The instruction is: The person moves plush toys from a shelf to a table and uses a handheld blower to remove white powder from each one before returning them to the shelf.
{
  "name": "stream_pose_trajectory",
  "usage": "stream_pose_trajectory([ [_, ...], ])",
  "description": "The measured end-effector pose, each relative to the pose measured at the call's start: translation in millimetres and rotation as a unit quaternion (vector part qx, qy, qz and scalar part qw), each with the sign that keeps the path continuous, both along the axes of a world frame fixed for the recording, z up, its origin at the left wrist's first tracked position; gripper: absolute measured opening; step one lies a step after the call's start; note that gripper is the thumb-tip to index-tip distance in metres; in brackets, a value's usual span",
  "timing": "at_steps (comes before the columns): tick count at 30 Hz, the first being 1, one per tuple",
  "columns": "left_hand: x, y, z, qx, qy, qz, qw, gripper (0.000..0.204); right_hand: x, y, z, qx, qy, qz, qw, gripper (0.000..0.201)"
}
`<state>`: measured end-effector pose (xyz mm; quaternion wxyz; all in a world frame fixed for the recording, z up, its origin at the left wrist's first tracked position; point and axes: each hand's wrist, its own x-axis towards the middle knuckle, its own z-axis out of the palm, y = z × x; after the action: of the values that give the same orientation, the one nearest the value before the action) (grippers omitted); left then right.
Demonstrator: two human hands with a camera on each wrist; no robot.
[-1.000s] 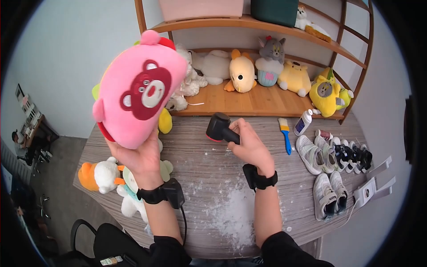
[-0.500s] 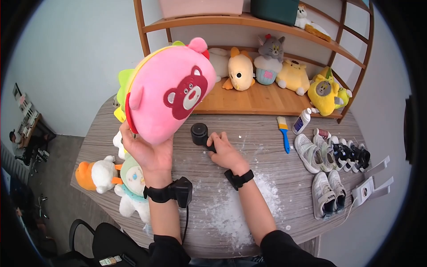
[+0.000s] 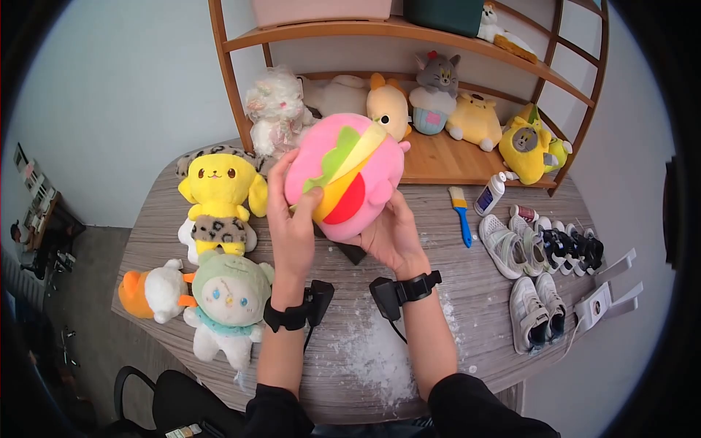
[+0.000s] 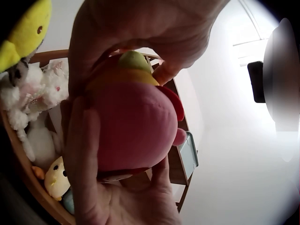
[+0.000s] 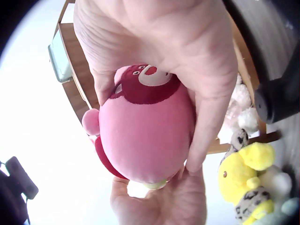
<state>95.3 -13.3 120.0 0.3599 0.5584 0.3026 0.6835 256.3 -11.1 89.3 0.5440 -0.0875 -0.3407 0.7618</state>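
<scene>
Both hands hold a round pink plush toy (image 3: 347, 179) above the table, in front of the shelf. Its green, yellow and red layered side faces up in the head view; in the right wrist view a dark red bear face shows on one pink half. My left hand (image 3: 292, 237) grips the left side, thumb on the layers. The right hand (image 3: 394, 237) cups the toy from the lower right, with the fingers partly hidden behind it. Beneath the plush toy lies a black round-headed handheld tool (image 3: 352, 252), mostly covered in the head view.
Left on the table are a yellow plush dog (image 3: 219, 182), a green-hooded plush (image 3: 232, 299) and a white-and-orange plush (image 3: 162, 290). A blue-handled brush (image 3: 461, 217), a white bottle (image 3: 490, 193) and several shoes (image 3: 537, 310) stand right. White fluff (image 3: 380, 358) covers the near table. More plushes line the wooden shelf (image 3: 438, 164).
The right hand has lowered the black tool to the table, let go and taken hold of the plush toy. The toy has moved right and turned from its bear face to its layered side.
</scene>
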Motion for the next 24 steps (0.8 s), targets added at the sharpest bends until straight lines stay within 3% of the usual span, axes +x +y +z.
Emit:
stream_pose_trajectory([
  [1, 1, -2, 3, -0.016, -0.026, -0.047, 0.998, 0.050, -1, 2, -5, 0.003, 0.010, -0.009, 1.000, 0.069],
  [4, 2, -5, 5, -0.018, 0.014, -0.015, 1.000, 0.053, -8, 2, -5, -0.033, -0.008, -0.056, 0.998, 0.069],
  [7, -3, -19, 15, -0.043, 0.124, 0.156, 0.979, 0.054, -1, 20, -20, -0.077, -0.142, -0.188, 0.969, 0.066],
  [9, -16, -19, 21, -0.024, 0.079, 0.172, 0.982, 0.049, 11, 44, -30, -0.094, -0.196, -0.343, 0.914, 0.061],
  [10, -26, -18, 21, -0.014, 0.059, 0.173, 0.983, 0.046, 26, 55, -32, -0.114, -0.207, -0.371, 0.898, 0.057],
  [13, -44, -19, 24, -0.025, -0.053, 0.145, 0.988, 0.039, 72, 91, -42, -0.175, -0.168, -0.431, 0.869, 0.052],
  [16, -49, -19, 29, -0.020, -0.055, 0.157, 0.986, 0.035, 108, 118, -42, -0.230, -0.118, -0.477, 0.840, 0.052],
  [18, -49, -22, 32, -0.037, -0.063, 0.148, 0.986, 0.034, 133, 137, -43, -0.259, -0.078, -0.448, 0.852, 0.053],
  [20, -49, -24, 35, -0.063, -0.080, 0.136, 0.985, 0.035, 149, 148, -40, -0.252, -0.116, -0.456, 0.846, 0.054],
  [24, -54, -23, 34, -0.070, -0.086, 0.131, 0.985, 0.038, 175, 172, -42, -0.277, -0.139, -0.533, 0.787, 0.065],
])
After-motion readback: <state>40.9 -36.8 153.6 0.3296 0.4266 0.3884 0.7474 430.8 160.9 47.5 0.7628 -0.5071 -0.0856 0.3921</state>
